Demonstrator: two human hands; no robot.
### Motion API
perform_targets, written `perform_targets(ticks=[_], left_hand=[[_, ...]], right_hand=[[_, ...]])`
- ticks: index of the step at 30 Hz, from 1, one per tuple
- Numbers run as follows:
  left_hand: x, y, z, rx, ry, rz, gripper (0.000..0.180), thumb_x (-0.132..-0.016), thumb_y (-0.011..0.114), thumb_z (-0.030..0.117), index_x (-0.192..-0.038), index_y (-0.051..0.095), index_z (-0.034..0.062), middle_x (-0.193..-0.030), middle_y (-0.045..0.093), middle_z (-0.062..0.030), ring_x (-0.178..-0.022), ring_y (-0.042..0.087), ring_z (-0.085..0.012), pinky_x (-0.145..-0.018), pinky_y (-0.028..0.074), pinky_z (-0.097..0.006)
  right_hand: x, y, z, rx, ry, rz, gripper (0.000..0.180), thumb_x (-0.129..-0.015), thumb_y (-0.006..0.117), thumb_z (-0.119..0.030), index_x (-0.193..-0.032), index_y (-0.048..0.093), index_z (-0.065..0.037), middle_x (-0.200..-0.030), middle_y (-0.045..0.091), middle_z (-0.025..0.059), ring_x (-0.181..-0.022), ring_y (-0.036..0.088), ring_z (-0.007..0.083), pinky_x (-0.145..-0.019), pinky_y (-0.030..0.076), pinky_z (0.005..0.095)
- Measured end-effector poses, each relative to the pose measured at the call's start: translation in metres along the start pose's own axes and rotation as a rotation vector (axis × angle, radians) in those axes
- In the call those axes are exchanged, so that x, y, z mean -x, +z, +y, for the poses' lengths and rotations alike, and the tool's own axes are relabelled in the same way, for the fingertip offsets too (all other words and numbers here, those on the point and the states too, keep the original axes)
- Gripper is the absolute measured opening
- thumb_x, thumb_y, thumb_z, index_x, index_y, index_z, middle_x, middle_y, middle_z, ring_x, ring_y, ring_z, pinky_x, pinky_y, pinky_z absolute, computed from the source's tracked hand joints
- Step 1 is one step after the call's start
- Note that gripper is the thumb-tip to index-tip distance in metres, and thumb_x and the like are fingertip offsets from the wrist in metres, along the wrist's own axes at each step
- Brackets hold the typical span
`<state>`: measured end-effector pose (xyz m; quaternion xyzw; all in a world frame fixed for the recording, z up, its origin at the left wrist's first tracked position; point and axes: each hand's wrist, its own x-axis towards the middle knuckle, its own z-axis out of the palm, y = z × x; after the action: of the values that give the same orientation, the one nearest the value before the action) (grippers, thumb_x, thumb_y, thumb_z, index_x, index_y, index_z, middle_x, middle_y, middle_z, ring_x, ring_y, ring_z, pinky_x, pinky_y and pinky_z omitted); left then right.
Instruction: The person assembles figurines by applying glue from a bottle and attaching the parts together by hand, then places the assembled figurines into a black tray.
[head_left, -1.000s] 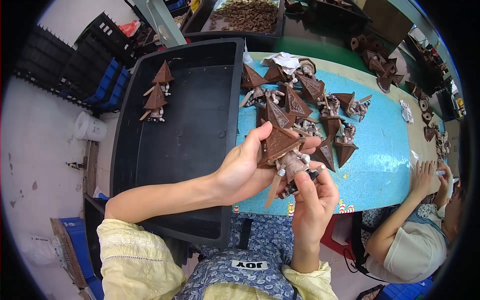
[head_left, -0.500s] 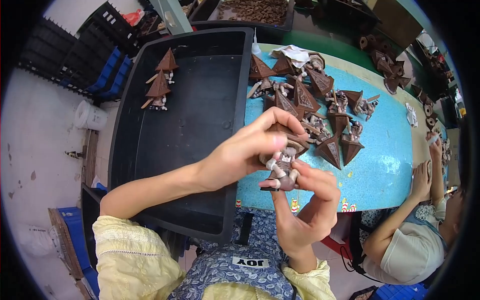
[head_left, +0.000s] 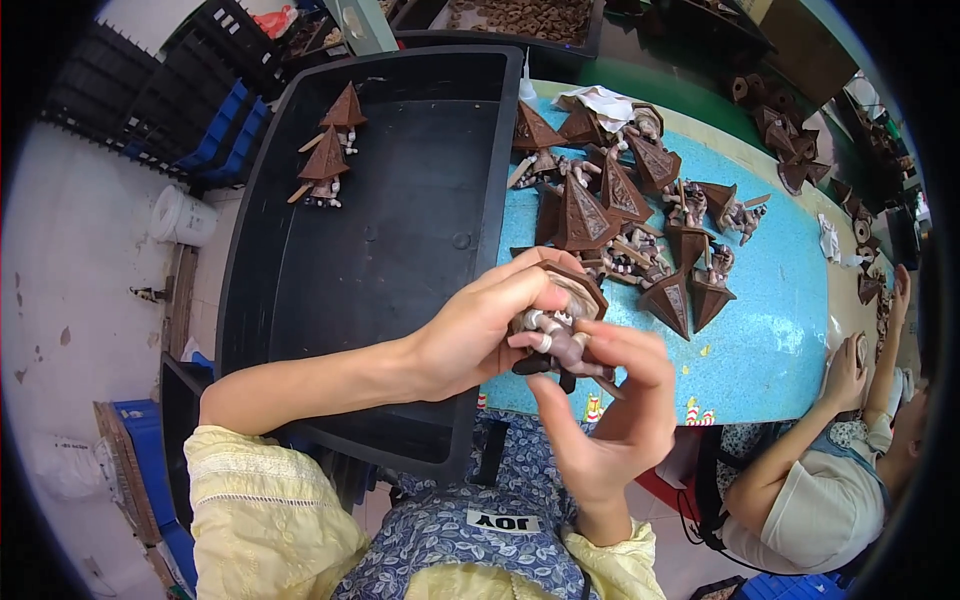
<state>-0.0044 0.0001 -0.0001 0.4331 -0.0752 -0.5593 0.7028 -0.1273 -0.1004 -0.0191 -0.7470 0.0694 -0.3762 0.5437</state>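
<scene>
figurine (head_left: 556,335) raised nearer, both hands' grip closed

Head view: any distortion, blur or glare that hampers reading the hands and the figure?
Head view: fisheye bends the black tray and blue table edges, with dark corner vignette; lighting even, no strong glare; left hand, right hand and brown figure reasonably sharp.

Two figures (head_left: 330,150) lie in the bin (head_left: 400,300), left of the table (head_left: 790,330).
</scene>
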Motion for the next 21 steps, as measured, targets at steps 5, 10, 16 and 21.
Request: perform_targets(ticks=[5, 10, 16, 21], left_hand=[[0.003, 0.003, -0.002, 0.129, -0.048, -0.076, 0.025, -0.096, 0.040, 0.021, -0.117, 0.046, 0.0081, -0.102, 0.057, -0.0012, -0.080, 0.051, -0.0025, -0.062, 0.038, -0.017], [0.007, 0.011, -0.007, -0.024, -0.137, -0.092, 0.043, -0.096, 0.036, 0.025, -0.136, 0.035, 0.0099, -0.126, 0.053, -0.0062, -0.096, 0.058, -0.0096, -0.067, 0.042, -0.018], [0.004, -0.001, -0.013, -0.822, 0.254, -0.087, 0.042, -0.101, 0.036, 0.020, -0.138, 0.042, 0.0019, -0.135, 0.047, -0.0095, -0.119, 0.048, -0.0134, -0.091, 0.045, -0.029], [0.003, 0.022, 0.001, -0.462, -0.031, -0.129, 0.034, -0.101, 0.039, 0.014, -0.128, 0.052, -0.0022, -0.113, 0.061, -0.0066, -0.102, 0.058, -0.0102, -0.085, 0.048, -0.025]], right_hand=[[-0.024, -0.033, 0.006, -0.199, 0.301, 0.051, 0.033, -0.074, 0.066, 0.003, -0.106, 0.058, 0.007, -0.104, 0.059, 0.0126, -0.093, 0.054, 0.0168, -0.084, 0.043, 0.0291], [-0.030, -0.037, 0.011, -0.171, 0.339, -0.152, 0.019, -0.072, 0.068, 0.009, -0.090, 0.065, 0.006, -0.088, 0.062, 0.0094, -0.076, 0.056, 0.0125, -0.069, 0.045, 0.0233], [-0.023, -0.035, 0.015, -0.050, 0.254, -0.137, 0.014, -0.071, 0.069, 0.007, -0.084, 0.064, 0.005, -0.079, 0.062, 0.0090, -0.068, 0.055, 0.0127, -0.063, 0.044, 0.0240], [-0.022, -0.043, 0.012, -0.009, 0.236, -0.084, 0.012, -0.071, 0.068, 0.006, -0.082, 0.063, 0.006, -0.079, 0.061, 0.0099, -0.067, 0.054, 0.0129, -0.062, 0.043, 0.0247]])
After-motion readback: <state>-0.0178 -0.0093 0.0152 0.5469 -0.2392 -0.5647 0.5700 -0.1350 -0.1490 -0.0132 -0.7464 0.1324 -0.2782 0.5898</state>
